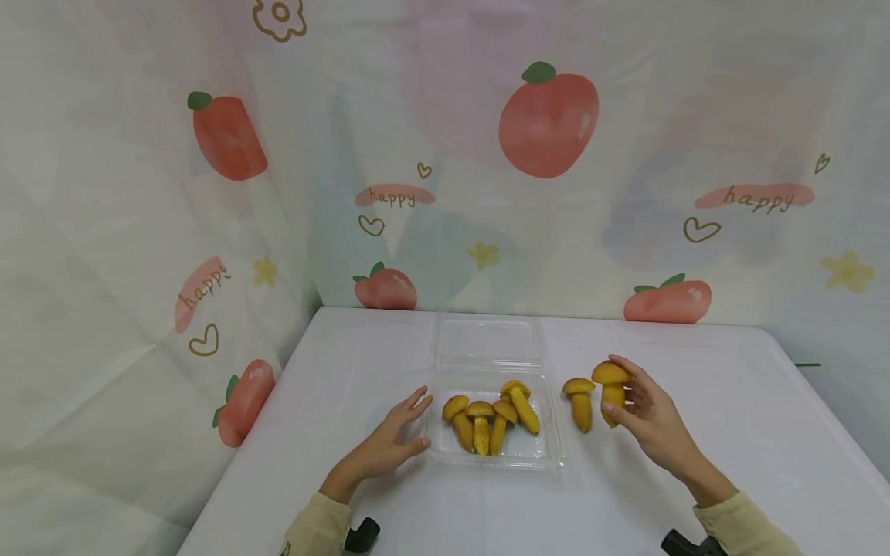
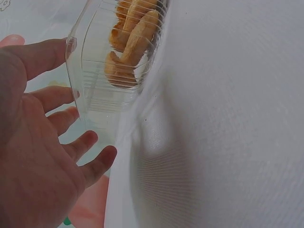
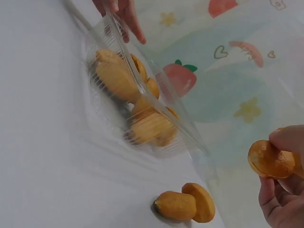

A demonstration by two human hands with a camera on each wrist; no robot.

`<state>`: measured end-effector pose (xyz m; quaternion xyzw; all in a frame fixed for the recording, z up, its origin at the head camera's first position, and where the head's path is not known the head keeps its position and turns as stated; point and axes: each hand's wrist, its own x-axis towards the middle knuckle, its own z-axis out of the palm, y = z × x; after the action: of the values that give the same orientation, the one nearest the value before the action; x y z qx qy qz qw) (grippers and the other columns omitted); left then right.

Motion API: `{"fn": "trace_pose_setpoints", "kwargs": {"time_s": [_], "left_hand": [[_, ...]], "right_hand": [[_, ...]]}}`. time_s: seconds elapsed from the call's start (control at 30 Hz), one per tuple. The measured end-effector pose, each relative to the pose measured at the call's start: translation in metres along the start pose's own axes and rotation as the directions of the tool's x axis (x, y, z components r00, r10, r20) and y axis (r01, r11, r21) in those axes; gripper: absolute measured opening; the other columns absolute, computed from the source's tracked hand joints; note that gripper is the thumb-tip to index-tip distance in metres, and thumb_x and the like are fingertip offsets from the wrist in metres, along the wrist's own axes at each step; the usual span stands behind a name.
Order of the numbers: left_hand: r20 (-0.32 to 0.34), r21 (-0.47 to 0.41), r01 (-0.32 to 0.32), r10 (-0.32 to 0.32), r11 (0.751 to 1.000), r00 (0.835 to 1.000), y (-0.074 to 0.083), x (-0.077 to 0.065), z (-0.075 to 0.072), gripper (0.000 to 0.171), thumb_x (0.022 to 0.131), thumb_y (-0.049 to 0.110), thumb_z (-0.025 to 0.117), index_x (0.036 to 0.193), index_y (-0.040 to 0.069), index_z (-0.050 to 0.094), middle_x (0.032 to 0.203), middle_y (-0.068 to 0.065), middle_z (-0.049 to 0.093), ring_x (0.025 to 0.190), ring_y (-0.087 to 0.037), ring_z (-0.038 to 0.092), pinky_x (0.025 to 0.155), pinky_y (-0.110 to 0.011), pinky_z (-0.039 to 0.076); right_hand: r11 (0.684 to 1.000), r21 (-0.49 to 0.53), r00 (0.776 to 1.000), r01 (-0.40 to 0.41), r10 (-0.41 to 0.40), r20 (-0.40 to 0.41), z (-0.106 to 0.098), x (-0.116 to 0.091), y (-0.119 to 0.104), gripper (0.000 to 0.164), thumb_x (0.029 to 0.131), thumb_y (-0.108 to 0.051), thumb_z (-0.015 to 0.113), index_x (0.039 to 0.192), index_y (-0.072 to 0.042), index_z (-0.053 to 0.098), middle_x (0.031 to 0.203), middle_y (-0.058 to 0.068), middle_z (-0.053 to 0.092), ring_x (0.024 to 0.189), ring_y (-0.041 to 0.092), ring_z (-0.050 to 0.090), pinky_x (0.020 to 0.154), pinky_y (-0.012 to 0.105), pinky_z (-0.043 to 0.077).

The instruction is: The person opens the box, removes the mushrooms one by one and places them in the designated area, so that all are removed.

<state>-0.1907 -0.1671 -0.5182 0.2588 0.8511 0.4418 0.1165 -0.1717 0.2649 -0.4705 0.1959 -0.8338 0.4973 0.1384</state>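
Observation:
My right hand [image 1: 657, 423] pinches a yellow mushroom [image 1: 612, 374] between thumb and fingers, its cap up, beside the box's right side. A second mushroom [image 1: 580, 405] lies on the table just left of it. Several more mushrooms [image 1: 481, 432] lie inside a clear plastic box [image 1: 549, 455] whose lid [image 1: 487, 340] is folded back behind it. At the box's left edge my left hand [image 1: 389, 444] has its fingers spread, and in the left wrist view the thumb and a fingertip [image 2: 71, 45] meet the clear rim.
The box stands on a white-covered table [image 1: 514, 510]. Behind and to the left hangs a printed cloth [image 1: 445, 116] with fruit and "happy" lettering. Dark wrist-camera mounts [image 1: 363, 534] show near both sleeves.

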Motion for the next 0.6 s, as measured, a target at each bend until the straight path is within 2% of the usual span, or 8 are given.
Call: {"fn": "trace_pose_setpoints", "kwargs": {"time_s": [0.23, 0.33, 0.6], "left_hand": [[0.006, -0.001, 0.009, -0.009, 1.000, 1.000, 0.002, 0.000, -0.001, 0.070, 0.101, 0.018, 0.062, 0.160, 0.007, 0.027, 0.172, -0.013, 0.009, 0.157, -0.043, 0.009, 0.119, -0.072, 0.019], [0.005, 0.001, 0.005, -0.005, 1.000, 1.000, 0.003, 0.000, -0.002, 0.071, 0.100, 0.018, 0.062, 0.160, 0.006, 0.026, 0.172, -0.013, 0.009, 0.156, -0.044, 0.009, 0.118, -0.073, 0.019], [0.003, 0.015, 0.001, -0.001, 1.000, 1.000, 0.000, -0.001, -0.001, 0.071, 0.100, 0.020, 0.063, 0.160, 0.007, 0.027, 0.172, -0.013, 0.010, 0.156, -0.044, 0.011, 0.118, -0.073, 0.020]], "right_hand": [[0.999, -0.015, 0.999, -0.029, 0.029, 0.024, -0.011, -0.004, 0.011, 0.070, 0.094, 0.010, 0.061, 0.156, 0.000, 0.029, 0.131, -0.022, 0.047, 0.101, -0.007, 0.056, 0.081, 0.006, 0.050], [0.999, -0.029, 0.999, -0.044, 0.045, 0.028, -0.013, -0.005, 0.016, 0.070, 0.095, 0.008, 0.061, 0.156, 0.000, 0.028, 0.131, -0.019, 0.047, 0.098, -0.006, 0.057, 0.080, 0.007, 0.051], [0.990, -0.071, 0.991, -0.122, 0.125, 0.044, -0.016, -0.005, 0.033, 0.069, 0.096, 0.002, 0.064, 0.155, 0.002, 0.028, 0.134, 0.015, 0.050, 0.100, -0.012, 0.054, 0.079, 0.007, 0.051]]}}
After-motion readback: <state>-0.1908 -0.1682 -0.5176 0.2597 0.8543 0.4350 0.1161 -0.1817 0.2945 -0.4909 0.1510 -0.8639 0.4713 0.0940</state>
